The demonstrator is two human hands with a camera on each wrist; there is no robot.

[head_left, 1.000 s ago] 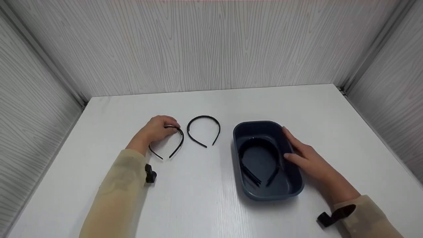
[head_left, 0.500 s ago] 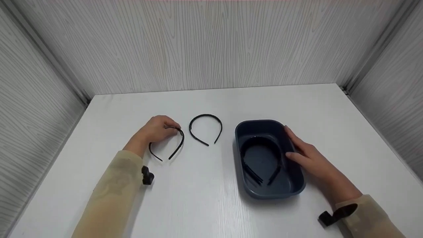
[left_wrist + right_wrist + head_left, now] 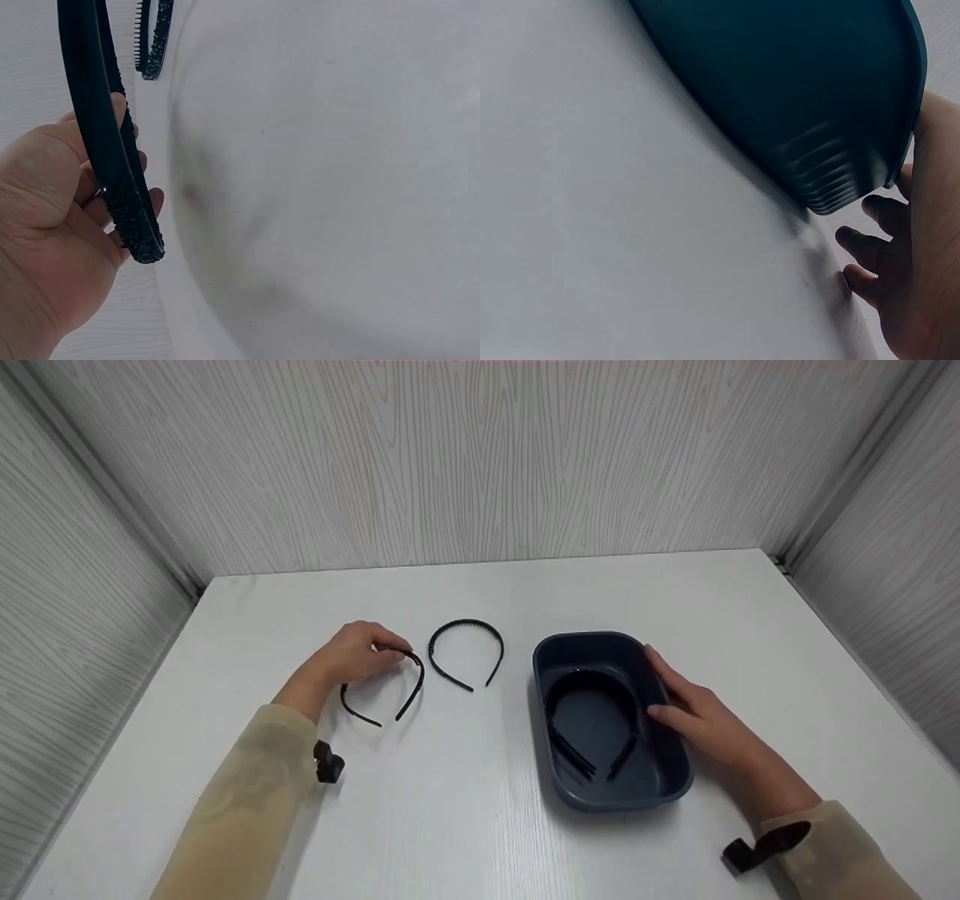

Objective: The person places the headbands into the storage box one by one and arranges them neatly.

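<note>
My left hand [image 3: 352,654] pinches a thin black headband [image 3: 411,697] at its top curve, left of centre in the head view. In the left wrist view this headband [image 3: 97,112] crosses the palm side, its fingers partly behind it. A second black headband [image 3: 501,649], toothed along its inner edge, lies flat just to the right. My right hand [image 3: 701,720] grips the right rim of a dark blue plastic basin [image 3: 615,802], thumb over the inner wall and fingers outside. Inside the basin several black headbands [image 3: 574,754] lie stacked, their ends pointing towards me.
The white table [image 3: 420,810] is bounded by pale wood-grain panels [image 3: 480,465] at the back and both sides. A black wrist mount [image 3: 328,763] sits on the left sleeve, another mount [image 3: 765,846] on the right one.
The headband in my left hand has shifted slightly right and its ends have swung that way. The right hand, the basin and the other headbands stay as they were.
</note>
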